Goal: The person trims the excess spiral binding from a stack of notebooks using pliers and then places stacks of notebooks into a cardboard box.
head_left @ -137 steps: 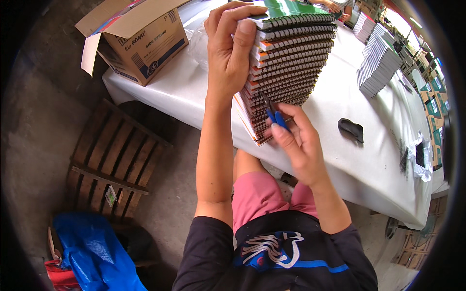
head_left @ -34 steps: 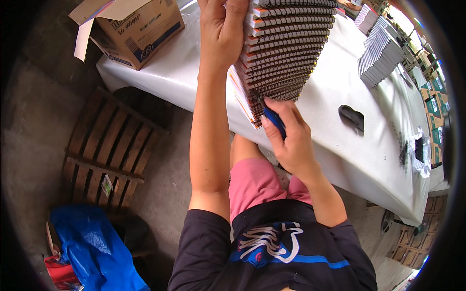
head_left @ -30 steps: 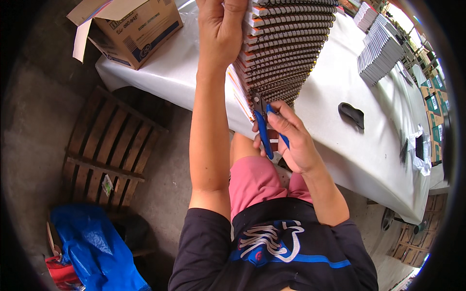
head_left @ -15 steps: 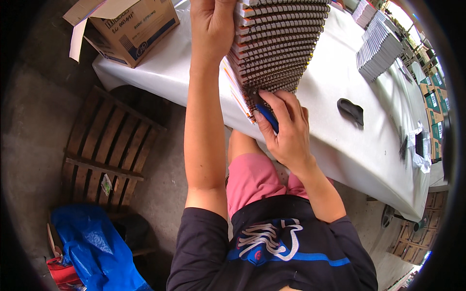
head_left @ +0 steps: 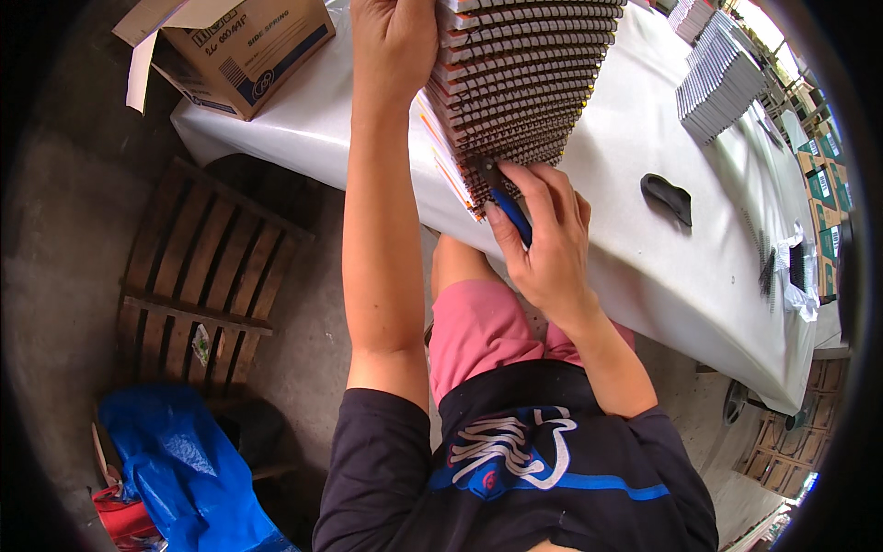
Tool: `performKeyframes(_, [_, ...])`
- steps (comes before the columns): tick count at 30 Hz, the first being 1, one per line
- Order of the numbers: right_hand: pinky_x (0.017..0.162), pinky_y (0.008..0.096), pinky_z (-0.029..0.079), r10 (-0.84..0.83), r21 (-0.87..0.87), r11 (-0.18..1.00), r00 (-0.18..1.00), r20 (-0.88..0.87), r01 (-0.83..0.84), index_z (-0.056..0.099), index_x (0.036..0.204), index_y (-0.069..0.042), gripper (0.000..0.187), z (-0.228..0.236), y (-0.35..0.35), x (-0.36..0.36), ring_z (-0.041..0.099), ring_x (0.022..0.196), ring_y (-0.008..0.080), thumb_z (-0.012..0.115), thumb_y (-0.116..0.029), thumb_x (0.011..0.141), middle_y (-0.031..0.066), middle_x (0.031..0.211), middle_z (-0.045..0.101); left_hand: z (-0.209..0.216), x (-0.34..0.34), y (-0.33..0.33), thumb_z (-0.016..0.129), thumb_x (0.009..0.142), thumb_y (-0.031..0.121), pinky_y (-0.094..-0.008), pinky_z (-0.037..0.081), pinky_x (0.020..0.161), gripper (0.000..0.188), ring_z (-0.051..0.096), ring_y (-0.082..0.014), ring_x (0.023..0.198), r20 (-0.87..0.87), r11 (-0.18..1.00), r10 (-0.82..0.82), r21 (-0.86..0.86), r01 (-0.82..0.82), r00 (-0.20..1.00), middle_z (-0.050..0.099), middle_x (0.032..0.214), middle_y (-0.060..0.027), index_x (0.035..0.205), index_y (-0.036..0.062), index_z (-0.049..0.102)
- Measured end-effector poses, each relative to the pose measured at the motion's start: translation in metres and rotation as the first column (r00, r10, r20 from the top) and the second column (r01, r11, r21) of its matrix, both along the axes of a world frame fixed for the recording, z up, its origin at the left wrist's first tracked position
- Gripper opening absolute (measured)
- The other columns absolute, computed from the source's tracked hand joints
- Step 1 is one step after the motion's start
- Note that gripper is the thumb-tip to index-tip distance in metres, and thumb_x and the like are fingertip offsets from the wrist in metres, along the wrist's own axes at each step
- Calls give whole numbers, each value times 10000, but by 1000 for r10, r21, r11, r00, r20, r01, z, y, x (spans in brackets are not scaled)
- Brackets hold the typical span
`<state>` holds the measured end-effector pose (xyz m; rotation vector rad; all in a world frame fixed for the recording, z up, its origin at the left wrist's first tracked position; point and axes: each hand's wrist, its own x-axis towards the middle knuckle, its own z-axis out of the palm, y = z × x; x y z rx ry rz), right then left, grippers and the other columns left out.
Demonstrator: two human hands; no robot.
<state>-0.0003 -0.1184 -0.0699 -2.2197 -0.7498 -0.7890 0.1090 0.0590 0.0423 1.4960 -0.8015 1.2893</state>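
Observation:
A tall stack of spiral-bound notebooks (head_left: pixel 529 69) stands at the near edge of the table, with dark coil bindings facing right and toward me. My left hand (head_left: pixel 397 51) is against the left side of the stack; the top edge of the view cuts off its fingers. In my right hand (head_left: pixel 544 225) is a pair of blue-handled pliers (head_left: pixel 510 213), held between thumb and fingers. Their dark jaws are at the coil ends on the stack's nearest corner. Whether the jaws grip a wire is too small to tell.
White sheeting covers the table (head_left: pixel 635 239). On it are an open cardboard box (head_left: pixel 248 60) at the left, a black curved object (head_left: pixel 667 200), another notebook stack (head_left: pixel 717 92) and loose coils (head_left: pixel 766 262) at the right. A wooden pallet (head_left: pixel 198 276) and blue plastic sheet (head_left: pixel 179 460) lie left.
The right hand and pliers have shifted slightly against the stack's corner, and more of the dark jaws shows. The left hand stays by the stack. The whole view has moved a little.

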Motion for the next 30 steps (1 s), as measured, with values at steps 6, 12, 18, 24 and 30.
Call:
performKeyframes(6, [808, 364, 383, 4, -42, 999, 999, 32, -3, 572, 1152, -151, 334, 1, 5, 3, 543, 920, 247, 633, -252, 839, 62, 1056, 529, 1, -1, 2, 392, 990, 267, -297, 353, 927, 330, 478, -173, 1034, 21, 1000, 16, 15, -17, 1000, 533, 1069, -81, 1065, 16, 594])
performKeyframes(12, [708, 339, 453, 637, 683, 725, 465, -615, -89, 550, 1139, -83, 313, 8, -1, 0, 564, 836, 298, 594, -260, 885, 118, 1010, 541, -2, -3, -3, 393, 993, 271, -279, 369, 899, 333, 492, -155, 992, -67, 989, -141, -60, 137, 988, 533, 1043, -70, 1073, 16, 592])
performKeyframes(18, [832, 375, 395, 126, 168, 980, 984, -127, -104, 544, 1172, -98, 346, -10, -1, -1, 524, 951, 270, 606, -261, 873, 117, 1061, 515, 2, -2, -1, 399, 994, 277, -266, 376, 884, 329, 490, -135, 970, 6, 1000, -12, -2, 12, 1000, 535, 1026, -57, 1077, 17, 583])
performKeyframes(24, [894, 415, 322, -5, -21, 1000, 1000, 4, 5, 554, 1190, -143, 394, -13, 1, 3, 499, 998, 246, 646, -251, 823, 73, 1100, 502, 1, 1, 0, 393, 996, 268, -251, 391, 842, 322, 494, -117, 937, -7, 992, -122, -22, 122, 992, 535, 1008, -46, 1087, 18, 575])
performKeyframes(30, [917, 410, 298, -54, -88, 994, 988, 146, 67, 563, 1189, -180, 429, -19, 0, 10, 511, 993, 229, 682, -271, 787, 53, 1118, 500, 0, -1, -2, 392, 999, 277, -225, 401, 786, 324, 496, -90, 873, -51, 991, -128, -47, 126, 990, 530, 959, -22, 1104, 25, 566])
